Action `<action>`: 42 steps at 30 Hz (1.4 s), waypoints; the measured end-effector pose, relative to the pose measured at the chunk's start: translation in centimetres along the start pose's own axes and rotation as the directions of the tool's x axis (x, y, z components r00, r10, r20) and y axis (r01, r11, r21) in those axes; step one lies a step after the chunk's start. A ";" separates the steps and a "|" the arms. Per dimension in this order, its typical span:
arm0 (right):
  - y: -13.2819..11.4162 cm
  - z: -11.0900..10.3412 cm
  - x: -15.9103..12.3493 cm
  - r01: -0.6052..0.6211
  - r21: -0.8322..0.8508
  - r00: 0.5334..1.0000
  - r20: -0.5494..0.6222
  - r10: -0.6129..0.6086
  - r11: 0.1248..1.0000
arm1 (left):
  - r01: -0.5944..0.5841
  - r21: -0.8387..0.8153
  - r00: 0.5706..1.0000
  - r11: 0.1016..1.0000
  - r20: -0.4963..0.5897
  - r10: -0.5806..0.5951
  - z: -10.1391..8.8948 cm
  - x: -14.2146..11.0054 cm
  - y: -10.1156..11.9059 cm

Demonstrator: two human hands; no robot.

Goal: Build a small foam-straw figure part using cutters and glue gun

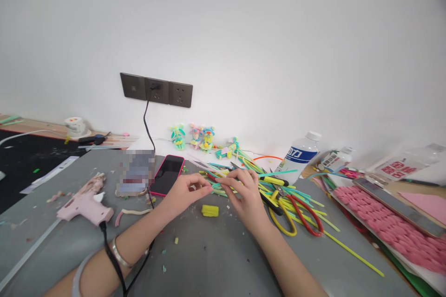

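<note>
My left hand (190, 189) and my right hand (244, 195) are raised over the grey mat, fingertips almost meeting. Each has its thumb and fingers pinched together; whatever lies in them is too small to make out. Just below them rests a short yellow fuzzy bundle (210, 211). Beyond and right of my right hand spreads a pile of yellow, green and teal pipe cleaners (315, 209). Pliers with one yellow and one red handle (308, 216) lie on it, beside a black-and-yellow handled tool (273, 181).
At left lies a pink glue gun (88, 206), its black cord crossing my left forearm. A red-edged phone (169, 174) sits behind my left hand. Small fuzzy figures (207, 139) stand by the wall. A bottle (299, 155) and pink knitted piece (390, 222) are at right.
</note>
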State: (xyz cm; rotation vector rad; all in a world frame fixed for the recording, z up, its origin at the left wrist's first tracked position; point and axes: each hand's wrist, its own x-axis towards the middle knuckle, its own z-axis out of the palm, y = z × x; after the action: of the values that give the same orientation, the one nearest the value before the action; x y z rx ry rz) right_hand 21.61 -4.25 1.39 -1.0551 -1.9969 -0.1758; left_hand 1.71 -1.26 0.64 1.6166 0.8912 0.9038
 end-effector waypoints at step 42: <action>-1.5 1.7 -0.8 -0.265 0.350 0.956 0.213 0.200 0.898 | -0.022 -0.255 0.979 0.967 -0.202 -0.031 0.3 -0.1 0.7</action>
State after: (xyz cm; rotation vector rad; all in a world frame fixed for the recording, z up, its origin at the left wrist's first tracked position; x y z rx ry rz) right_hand 19.72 -4.93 0.10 -1.0720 -1.9297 0.4272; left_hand 2.06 -1.58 1.21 1.3151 0.8771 1.1491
